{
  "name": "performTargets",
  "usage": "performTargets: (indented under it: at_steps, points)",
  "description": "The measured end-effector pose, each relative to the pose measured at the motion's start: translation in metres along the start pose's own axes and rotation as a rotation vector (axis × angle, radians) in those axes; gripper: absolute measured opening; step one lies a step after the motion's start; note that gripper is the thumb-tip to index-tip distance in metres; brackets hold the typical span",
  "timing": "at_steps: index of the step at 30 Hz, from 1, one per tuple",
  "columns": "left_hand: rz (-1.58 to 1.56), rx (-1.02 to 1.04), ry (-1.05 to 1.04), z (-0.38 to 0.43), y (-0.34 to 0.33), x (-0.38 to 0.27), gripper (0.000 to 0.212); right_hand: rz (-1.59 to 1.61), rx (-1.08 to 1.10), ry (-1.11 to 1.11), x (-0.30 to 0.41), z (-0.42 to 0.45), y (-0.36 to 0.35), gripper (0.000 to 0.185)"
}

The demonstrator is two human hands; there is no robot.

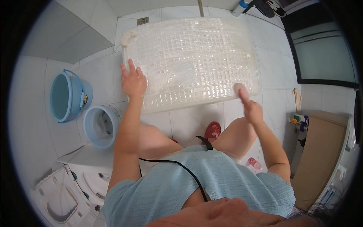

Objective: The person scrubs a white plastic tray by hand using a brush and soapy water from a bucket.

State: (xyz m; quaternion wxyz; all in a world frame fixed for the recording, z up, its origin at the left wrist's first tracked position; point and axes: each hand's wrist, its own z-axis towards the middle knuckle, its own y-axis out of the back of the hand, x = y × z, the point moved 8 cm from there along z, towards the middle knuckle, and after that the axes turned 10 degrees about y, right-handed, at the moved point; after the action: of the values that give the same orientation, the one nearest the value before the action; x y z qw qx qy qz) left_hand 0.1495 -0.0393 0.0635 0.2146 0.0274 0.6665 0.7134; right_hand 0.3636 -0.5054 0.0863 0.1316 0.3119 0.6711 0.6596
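A large translucent plastic panel with a moulded grid (pixel 210 59), perhaps a big storage-box lid, lies wet on the tiled floor before me. Suds and droplets cover its left part. My left hand (pixel 133 82) rests on its left edge with the fingers spread, holding nothing. In my right hand (pixel 253 110) is a pinkish scrubbing brush (pixel 241 90), blurred, held by its handle near the panel's right front corner. The brush's underside is hidden. A crumpled off-white cloth (pixel 129 38) sits at the panel's far left corner.
To the left stand a blue bucket (pixel 86 88) and a pale blue bucket (pixel 114 124) containing sudsy water. A toilet (pixel 92 178) is behind them. Cardboard-coloured cabinet (pixel 320 159) and bottles (pixel 301 119) are at right. A pink bottle (pixel 254 163) lies near my leg. A floor drain (pixel 143 21) lies beyond.
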Motion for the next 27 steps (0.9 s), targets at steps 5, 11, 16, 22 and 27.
performTargets:
  at_steps: [5, 11, 16, 22, 27]
  points:
    - [0.0, -0.018, 0.03, 0.003, 0.001, 0.005, 0.054, 0.095, 0.05, 0.265, 0.13, 0.035, -0.037, 0.065]
    - [-0.004, -0.005, 0.015, 0.005, 0.0, 0.006, 0.055, 0.243, 0.11, 0.444, 0.28, 0.068, -0.077, 0.06]
    - [-0.269, 0.243, -0.064, 0.006, -0.005, 0.033, 0.062, 0.235, 0.139, 0.466, 0.271, 0.069, -0.076, 0.069]
    - [-0.807, 0.333, 0.014, 0.019, -0.04, 0.082, 0.064, 0.141, 0.096, 0.378, 0.152, 0.045, -0.026, 0.062]
    - [-1.031, 0.564, 0.205, 0.004, -0.049, 0.072, 0.067, 0.032, 0.225, 0.566, 0.207, 0.072, -0.025, 0.058]
